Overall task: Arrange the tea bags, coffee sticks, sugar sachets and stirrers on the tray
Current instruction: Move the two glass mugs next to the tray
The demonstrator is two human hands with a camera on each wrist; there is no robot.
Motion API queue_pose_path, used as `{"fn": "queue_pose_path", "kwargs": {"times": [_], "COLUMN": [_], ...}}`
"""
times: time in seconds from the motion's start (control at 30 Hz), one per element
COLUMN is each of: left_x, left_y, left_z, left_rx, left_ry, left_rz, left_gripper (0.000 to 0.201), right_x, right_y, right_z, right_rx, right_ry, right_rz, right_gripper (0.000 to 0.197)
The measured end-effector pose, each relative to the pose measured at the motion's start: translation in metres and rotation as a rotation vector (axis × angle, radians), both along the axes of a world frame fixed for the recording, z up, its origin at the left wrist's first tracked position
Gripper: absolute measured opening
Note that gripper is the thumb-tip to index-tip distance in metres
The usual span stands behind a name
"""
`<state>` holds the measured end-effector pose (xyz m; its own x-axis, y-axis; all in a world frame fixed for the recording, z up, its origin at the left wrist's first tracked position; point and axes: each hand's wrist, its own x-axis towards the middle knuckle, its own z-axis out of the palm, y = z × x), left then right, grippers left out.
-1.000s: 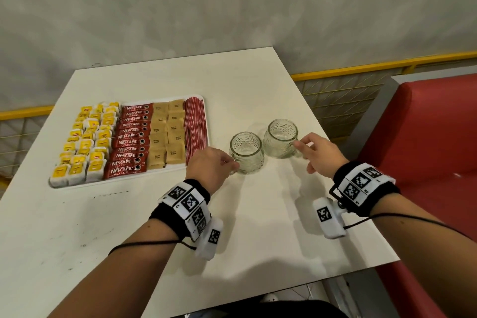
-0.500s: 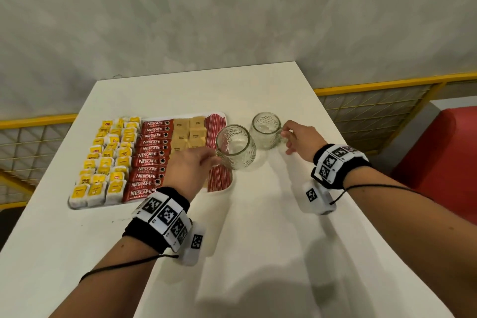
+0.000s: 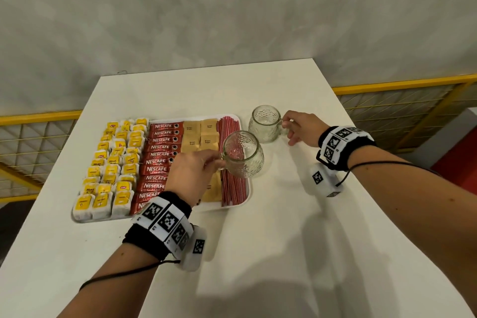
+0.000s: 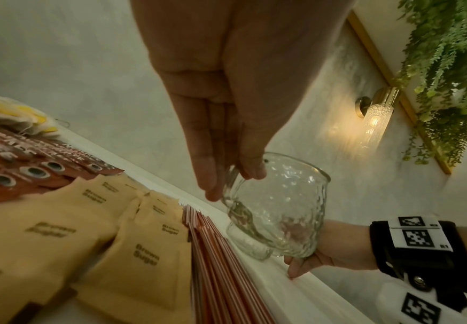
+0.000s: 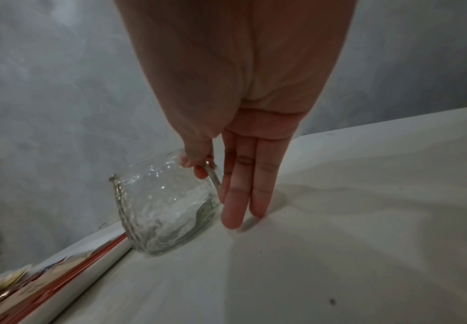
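**tray full, both hands on glass mugs at its right edge**

tray [image 3: 233, 208] sits left of centre on the white table [image 3: 284, 253]. it is packed in columns running away from the person: tea bags [image 3: 113, 162] far left, coffee sticks [image 3: 157, 155], sugar sachets [image 3: 200, 134], then stirrers [image 3: 232, 183] along the right rim, long axis pointing away from the person. judged from this, the arranging looks all but done.

left hand [image 3: 192, 175] hangs over the sugar and stirrer columns, its fingers [image 4: 250, 173] pinching the handle of the near glass mug [image 3: 244, 153]. the mug is lifted and tilted, over the tray's right rim and the stirrers.

right hand [image 3: 303, 128] is just right of the tray's far corner. thumb and forefinger pinch the handle of the far glass mug [image 3: 265, 124], which stands on the table just beside the rim; the other fingers [image 5: 233, 197] are straight, tips down at the table.

key relation: the tray lies left of both mugs. the left hand is the nearer one, already above it; the right hand is off the tray entirely. any set-down on the tray risks disturbing the stirrers.
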<state>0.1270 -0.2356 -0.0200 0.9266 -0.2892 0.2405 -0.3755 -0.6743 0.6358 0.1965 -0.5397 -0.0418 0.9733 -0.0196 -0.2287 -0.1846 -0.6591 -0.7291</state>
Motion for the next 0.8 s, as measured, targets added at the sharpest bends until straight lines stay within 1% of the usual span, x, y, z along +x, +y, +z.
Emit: {"fn": "queue_pose_path", "kwargs": {"times": [0.1,0.13,0.2,0.23,0.27,0.3,0.37,0.4,0.43,0.47,0.53,0.57,0.63,0.7,0.73,0.8], "left_x": [0.001,0.001,0.000,0.000,-0.001,-0.002,-0.006,-0.009,-0.013,-0.017,-0.024,-0.026,-0.024,-0.018,-0.014,-0.013], "left_y": [-0.001,-0.001,-0.001,-0.001,-0.002,-0.004,-0.009,-0.013,-0.017,-0.022,-0.028,-0.028,-0.018,-0.006,-0.003,-0.005], "left_z": [0.001,0.002,0.004,0.005,0.008,0.010,0.016,0.019,0.022,0.026,0.032,0.035,0.038,0.038,0.038,0.039], "left_rx": [-0.019,-0.024,-0.035,-0.052,-0.083,-0.133,-0.260,-0.327,-0.397,-0.462,-0.546,-0.574,-0.609,-0.579,-0.512,-0.343], "left_ry": [0.004,0.009,0.023,0.046,0.084,0.129,0.216,0.253,0.297,0.348,0.435,0.476,0.541,0.539,0.514,0.500], "left_rz": [0.011,0.015,0.026,0.032,0.037,0.042,0.043,0.041,0.040,0.036,0.004,-0.026,-0.104,-0.186,-0.233,-0.360], "left_gripper": [0.013,0.014,0.017,0.018,0.018,0.015,0.006,0.007,0.008,0.007,0.006,0.008,0.018,0.036,0.049,0.082], "right_x": [-0.003,-0.006,-0.017,-0.025,-0.035,-0.047,-0.069,-0.078,-0.085,-0.089,-0.093,-0.094,-0.098,-0.102,-0.104,-0.107], "right_y": [0.003,0.003,0.005,0.008,0.013,0.019,0.035,0.043,0.050,0.056,0.061,0.061,0.057,0.052,0.051,0.051], "right_z": [0.006,0.010,0.020,0.026,0.031,0.035,0.035,0.031,0.028,0.025,0.021,0.021,0.025,0.031,0.033,0.038], "right_rx": [-0.011,-0.060,-0.161,-0.135,-0.051,0.074,0.316,0.406,0.493,0.584,0.752,0.801,0.874,0.969,1.002,0.995], "right_ry": [0.020,0.007,-0.084,-0.133,-0.158,-0.153,-0.071,-0.026,0.000,0.002,-0.038,-0.055,-0.053,0.012,0.067,0.191], "right_rz": [0.004,0.003,-0.044,-0.077,-0.084,-0.058,0.067,0.131,0.166,0.161,0.108,0.095,0.118,0.157,0.170,0.216], "right_gripper": [0.015,0.020,0.042,0.053,0.063,0.071,0.086,0.090,0.092,0.090,0.082,0.079,0.076,0.079,0.082,0.085]}}
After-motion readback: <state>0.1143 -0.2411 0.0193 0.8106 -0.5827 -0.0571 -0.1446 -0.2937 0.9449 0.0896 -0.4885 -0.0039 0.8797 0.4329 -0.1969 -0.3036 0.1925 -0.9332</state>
